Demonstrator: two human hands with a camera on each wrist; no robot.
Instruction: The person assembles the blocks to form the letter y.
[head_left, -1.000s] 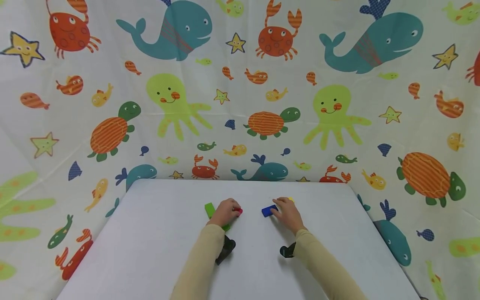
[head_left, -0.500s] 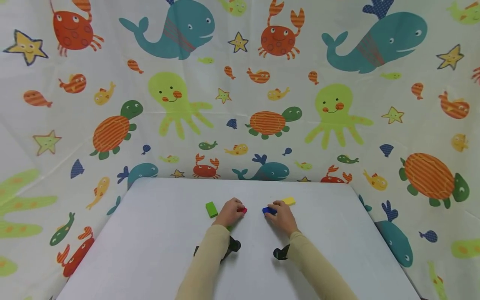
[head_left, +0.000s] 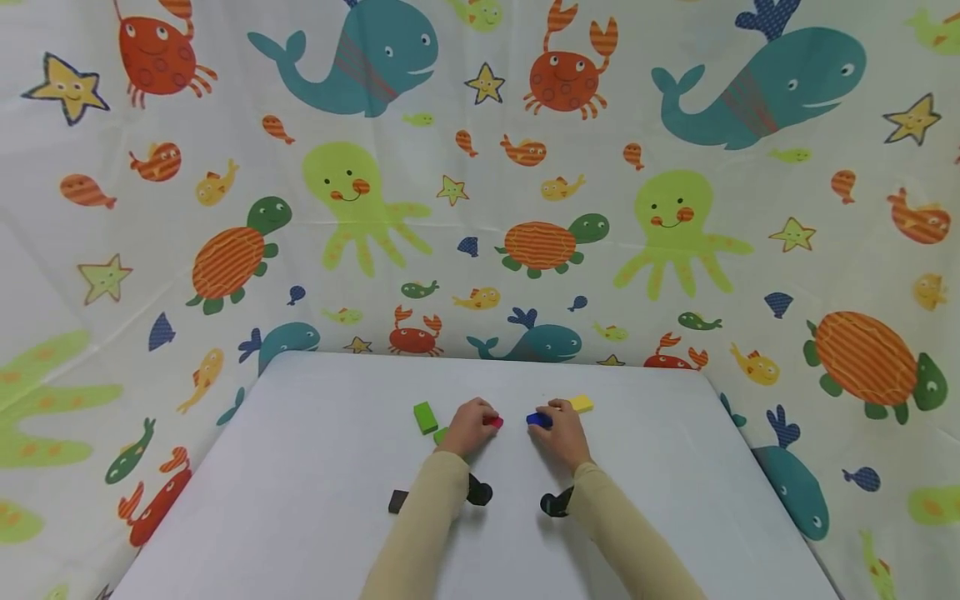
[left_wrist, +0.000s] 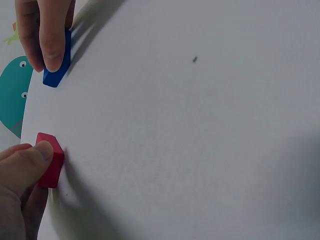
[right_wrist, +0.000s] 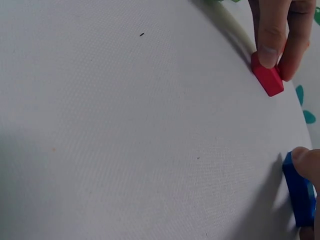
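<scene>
My left hand [head_left: 471, 427] pinches a red block [head_left: 496, 422] between thumb and fingers. In the left wrist view that red block [left_wrist: 52, 167] shows angled faces, with the thumb pressed on its side. To the right across a small gap, my right hand [head_left: 564, 433] grips a blue block [head_left: 537, 420]. The right wrist view shows the blue block [right_wrist: 300, 197] held at its ends by thumb and finger, apart from the red block [right_wrist: 269, 80]. Fingers hide part of both blocks.
Two green blocks [head_left: 425, 417] lie left of the left hand, one partly hidden by it. A yellow block [head_left: 581, 403] lies just beyond the right hand. The white table [head_left: 315, 467] ends at a curtain [head_left: 465, 275] printed with sea animals. Black wrist devices [head_left: 478, 490] sit under the sleeves.
My left hand has moved slightly right with the red block, uncovering more of the green blocks. My right hand has shifted left and closed its fingers round the blue block, baring the yellow one.
</scene>
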